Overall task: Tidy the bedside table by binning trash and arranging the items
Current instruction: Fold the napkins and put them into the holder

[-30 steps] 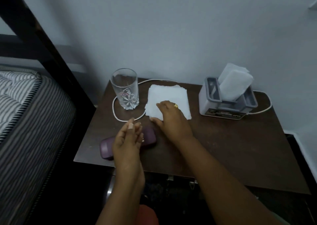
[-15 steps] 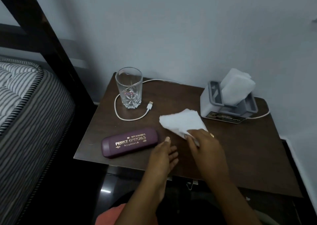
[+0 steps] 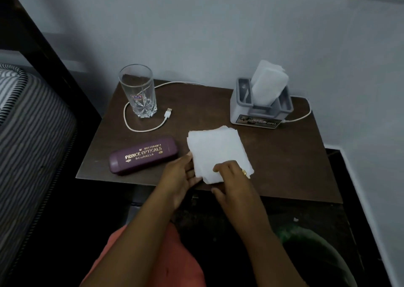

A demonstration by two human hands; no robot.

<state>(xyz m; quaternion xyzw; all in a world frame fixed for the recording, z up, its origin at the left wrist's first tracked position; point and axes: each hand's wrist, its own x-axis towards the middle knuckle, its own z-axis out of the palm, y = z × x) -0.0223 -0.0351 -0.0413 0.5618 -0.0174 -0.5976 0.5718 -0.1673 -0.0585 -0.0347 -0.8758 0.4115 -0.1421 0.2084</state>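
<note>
Napkins: a white stack lies flat on the near middle of the surface, its near corner at the front edge.
Left hand: set against the stack's left edge, fingers straight and relaxed, touching the paper without gripping it.
Right hand: lightly bent fingers rest on top of the stack's near part (a gold ring shows on one); the thumb lies apart from the paper, so nothing is pinched.
Glasses case: purple, gold lettering, lying flat just left of the stack, near the left hand.
Glass: upright at the far left corner.
Cable: white, looped around the glass, its plug free on the surface.
Holder: grey, far right, with white tissues standing in it.
Bed: striped mattress to the left.
</note>
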